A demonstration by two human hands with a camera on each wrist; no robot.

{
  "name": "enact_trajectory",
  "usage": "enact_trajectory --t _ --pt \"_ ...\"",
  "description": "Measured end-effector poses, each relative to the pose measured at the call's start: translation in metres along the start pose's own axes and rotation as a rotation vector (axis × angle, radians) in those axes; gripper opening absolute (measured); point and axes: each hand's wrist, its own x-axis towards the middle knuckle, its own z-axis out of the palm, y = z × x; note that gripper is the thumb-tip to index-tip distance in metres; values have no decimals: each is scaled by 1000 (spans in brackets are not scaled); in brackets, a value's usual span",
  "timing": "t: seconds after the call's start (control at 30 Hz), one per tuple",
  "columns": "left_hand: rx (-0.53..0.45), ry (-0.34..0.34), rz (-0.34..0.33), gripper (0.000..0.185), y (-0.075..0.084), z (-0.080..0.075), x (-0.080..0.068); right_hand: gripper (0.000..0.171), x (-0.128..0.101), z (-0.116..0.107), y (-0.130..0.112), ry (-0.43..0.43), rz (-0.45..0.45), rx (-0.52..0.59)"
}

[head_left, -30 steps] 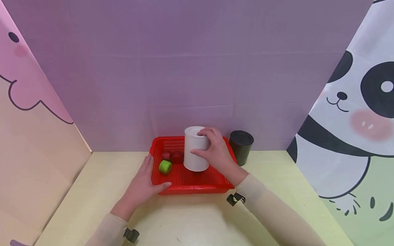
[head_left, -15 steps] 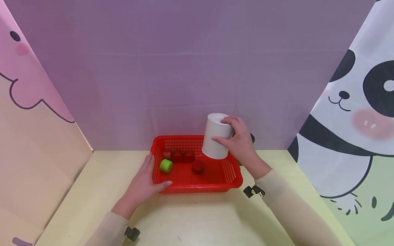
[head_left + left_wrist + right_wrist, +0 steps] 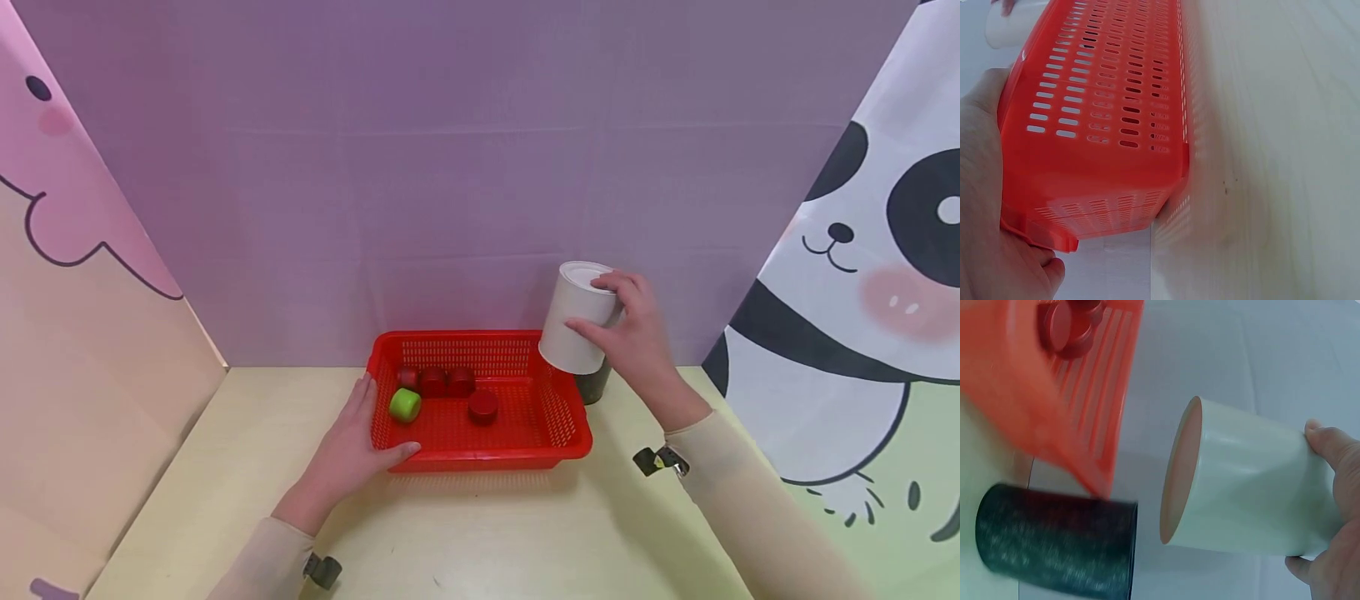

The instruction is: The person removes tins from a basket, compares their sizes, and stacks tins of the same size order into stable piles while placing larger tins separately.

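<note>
My right hand (image 3: 639,343) holds a white can (image 3: 573,327) near its top end, thumb and fingers spread across it. The can tilts in the air at the basket's right back corner. In the right wrist view its rimmed lower end faces a black can (image 3: 1054,542), which it partly hides in the head view. My left hand (image 3: 351,462) rests on the left front corner of a red basket (image 3: 480,455), thumb on the front rim and fingers along the left side. A green cylinder (image 3: 405,405) and several red ones, such as a red cylinder (image 3: 483,407), lie inside.
The black can stands on the pale table (image 3: 480,533), just right of the basket. A purple backdrop (image 3: 480,167) rises close behind. Printed panels flank both sides, with a panda panel (image 3: 847,317) on the right.
My right hand has carried the white can up and to the right, out of the basket, uncovering red cylinders there. The left hand stays at the basket's corner.
</note>
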Motion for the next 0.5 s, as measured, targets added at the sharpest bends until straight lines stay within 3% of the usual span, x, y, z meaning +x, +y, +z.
enact_trajectory --t 0.3,0.5 --pt "0 5 5 136 -1 2 1 63 -5 -24 23 63 -62 -91" --pt "4 10 4 137 -3 3 2 63 -7 -44 32 94 -37 -158"
